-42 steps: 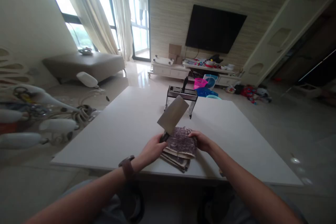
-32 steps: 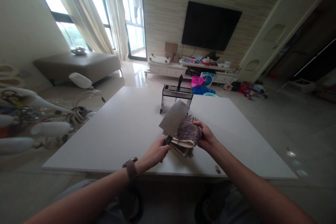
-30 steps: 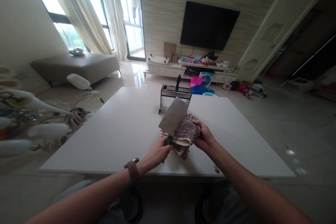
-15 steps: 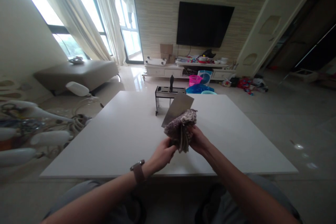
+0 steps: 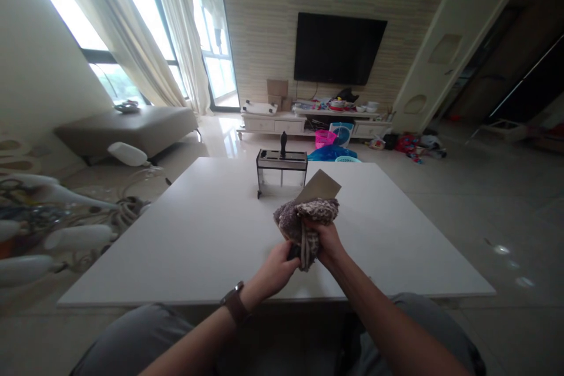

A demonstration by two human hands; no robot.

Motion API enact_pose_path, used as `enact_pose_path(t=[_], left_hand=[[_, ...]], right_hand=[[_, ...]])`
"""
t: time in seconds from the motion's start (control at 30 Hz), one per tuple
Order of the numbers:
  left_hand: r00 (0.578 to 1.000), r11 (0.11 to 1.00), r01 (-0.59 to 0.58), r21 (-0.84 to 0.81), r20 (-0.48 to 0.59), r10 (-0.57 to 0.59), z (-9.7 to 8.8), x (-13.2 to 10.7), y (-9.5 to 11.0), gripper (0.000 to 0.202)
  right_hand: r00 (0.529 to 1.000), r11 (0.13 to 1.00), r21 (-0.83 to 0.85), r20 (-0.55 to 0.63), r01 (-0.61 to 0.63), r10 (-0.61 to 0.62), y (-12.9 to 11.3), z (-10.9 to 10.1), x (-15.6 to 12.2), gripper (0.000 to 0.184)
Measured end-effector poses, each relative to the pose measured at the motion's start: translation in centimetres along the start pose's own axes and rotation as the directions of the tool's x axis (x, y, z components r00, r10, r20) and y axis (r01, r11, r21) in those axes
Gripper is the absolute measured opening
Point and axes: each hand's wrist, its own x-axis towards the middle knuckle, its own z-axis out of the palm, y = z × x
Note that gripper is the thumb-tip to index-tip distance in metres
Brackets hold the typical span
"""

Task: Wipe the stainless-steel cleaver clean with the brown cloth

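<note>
A cleaver (image 5: pixel 322 184) with a broad, flat metal blade points away from me over the white table. My left hand (image 5: pixel 277 269) is closed around its dark handle, which shows only in part. Folded over the blade is a shaggy grey-brown cloth (image 5: pixel 318 211), leaving the far part of the metal bare. My right hand (image 5: pixel 328 241) grips this cloth from the right, fingers partly hidden in its folds. Beyond them stands a knife block (image 5: pixel 282 160) with a dark top and clear sides, one black handle sticking up from it.
The white table (image 5: pixel 189 247) spans the space before my knees. To its left are white lamp shades with cables (image 5: pixel 79 238). A pink basket (image 5: pixel 325 138) and blue plastic (image 5: pixel 332 153) lie past the far edge, before a low cabinet (image 5: pixel 264 124).
The cloth has shifted and now folds over the blade more to the right, with less bare metal showing. Both hands stay gripped. The view has tilted slightly.
</note>
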Motion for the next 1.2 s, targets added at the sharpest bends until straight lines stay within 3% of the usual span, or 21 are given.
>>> enact_pose_path(t=[0.1, 0.23, 0.37, 0.57, 0.8, 1.0, 1.2], left_hand=[[0.995, 0.998, 0.01, 0.054, 0.094, -0.015, -1.1, 0.1, -0.9, 0.017], [0.965, 0.989, 0.126, 0.073, 0.221, -0.139, -2.0, 0.4, -2.7, 0.009], [0.928, 0.982, 0.19, -0.023, 0.331, -0.172, -1.6, 0.8, -4.1, 0.009], [0.936, 0.916, 0.268, -0.299, 0.305, -0.175, -0.6, 0.2, -4.8, 0.017], [0.944, 0.948, 0.253, -0.193, 0.263, -0.198, -0.4, -0.6, -5.6, 0.015], [0.962, 0.978, 0.196, -0.068, 0.205, -0.179, 0.1, -0.7, -5.7, 0.019], [0.97, 0.995, 0.079, 0.054, 0.226, -0.089, -0.1, 0.0, -4.9, 0.014]], right_hand=[[0.997, 0.999, 0.02, -0.068, 0.029, -0.028, -0.9, -1.2, 1.4, 0.039], [0.99, 0.996, 0.068, -0.136, 0.051, -0.041, -2.7, -3.1, 3.1, 0.037], [0.993, 0.997, 0.058, -0.111, 0.044, -0.037, -1.9, -3.3, 3.0, 0.033], [0.979, 0.979, 0.036, 0.042, -0.199, 0.197, 2.4, -1.9, 0.7, 0.027], [0.927, 0.932, -0.015, 0.094, -0.363, 0.363, 3.9, -3.3, -0.1, 0.027], [0.983, 0.983, 0.0, -0.01, -0.183, 0.183, 4.6, -3.5, -0.2, 0.034], [0.984, 0.989, 0.04, -0.098, -0.144, 0.147, 2.8, -4.3, 1.4, 0.032]])
